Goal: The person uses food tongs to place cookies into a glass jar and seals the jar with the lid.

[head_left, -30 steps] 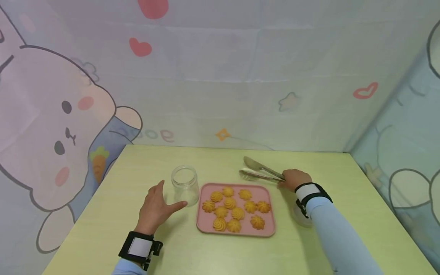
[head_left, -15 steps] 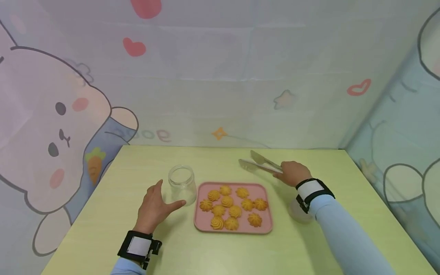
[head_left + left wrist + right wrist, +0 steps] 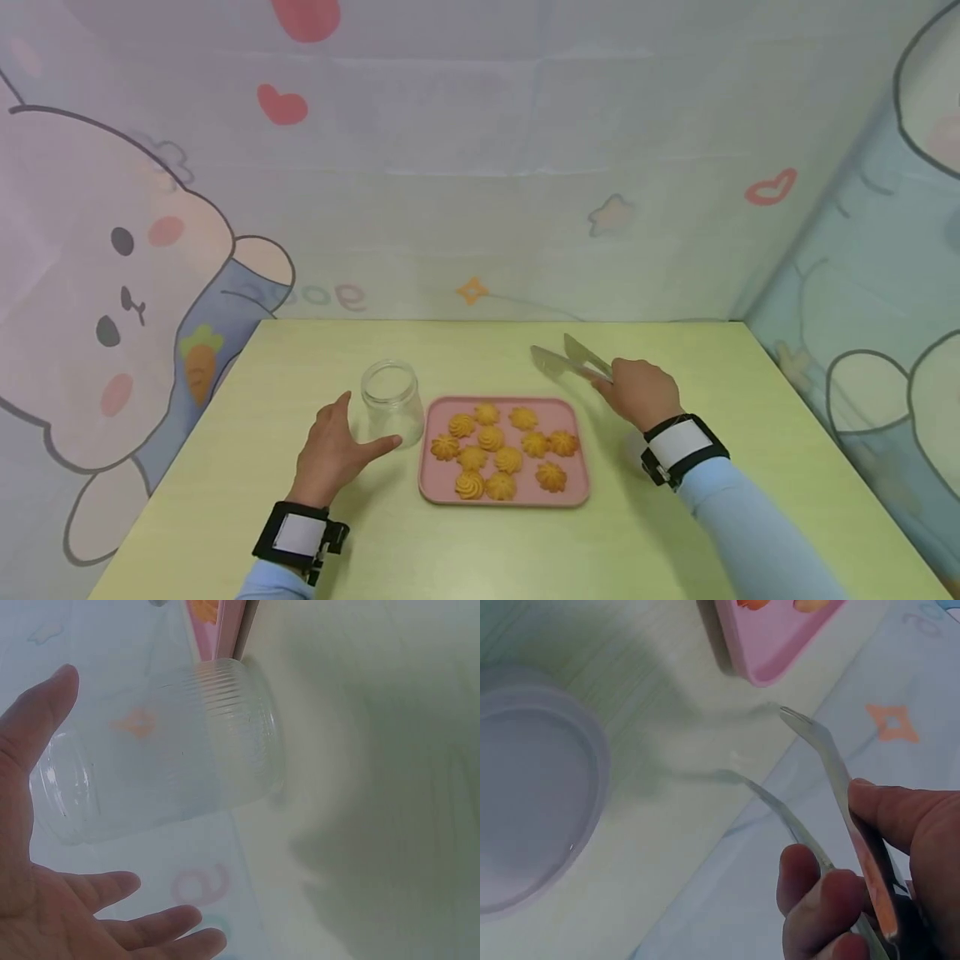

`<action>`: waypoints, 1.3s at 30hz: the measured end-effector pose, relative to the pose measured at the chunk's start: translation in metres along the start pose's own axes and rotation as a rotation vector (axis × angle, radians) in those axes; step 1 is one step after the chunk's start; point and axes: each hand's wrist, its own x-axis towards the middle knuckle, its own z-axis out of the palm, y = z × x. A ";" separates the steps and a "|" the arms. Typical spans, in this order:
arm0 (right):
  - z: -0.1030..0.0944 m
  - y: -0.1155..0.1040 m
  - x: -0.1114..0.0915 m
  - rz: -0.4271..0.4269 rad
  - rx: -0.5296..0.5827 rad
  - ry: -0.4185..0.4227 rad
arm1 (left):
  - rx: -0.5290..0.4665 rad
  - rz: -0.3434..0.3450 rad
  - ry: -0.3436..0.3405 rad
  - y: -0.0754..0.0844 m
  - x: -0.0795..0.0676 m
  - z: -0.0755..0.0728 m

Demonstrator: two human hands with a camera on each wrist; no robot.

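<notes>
A clear glass jar [image 3: 393, 408], without a lid on it, stands upright left of a pink tray [image 3: 502, 497]. Beside the jar, my left hand [image 3: 330, 454] is spread with thumb and fingers apart; the left wrist view shows a gap between the palm and the jar [image 3: 157, 750]. My right hand [image 3: 645, 392] grips metal tongs [image 3: 573, 362] behind the tray's right corner. In the right wrist view the two arms of the tongs [image 3: 840, 780] stand apart with nothing between their tips, thumb on one arm and fingers on the other.
Several golden swirl cookies [image 3: 491, 438] lie on the tray. A round translucent lid-like piece [image 3: 536, 802] sits on the table near my right wrist, mostly hidden in the head view. Behind the table [image 3: 480, 550] hangs a printed cloth [image 3: 450, 125].
The right hand has raised the tongs a little off the tabletop, and their arms have spread wider. The left hand has stayed by the jar. The head view has shifted slightly.
</notes>
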 end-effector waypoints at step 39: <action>-0.018 -0.074 -0.138 0.245 0.168 0.018 | -0.062 0.161 -0.164 0.019 0.042 -0.017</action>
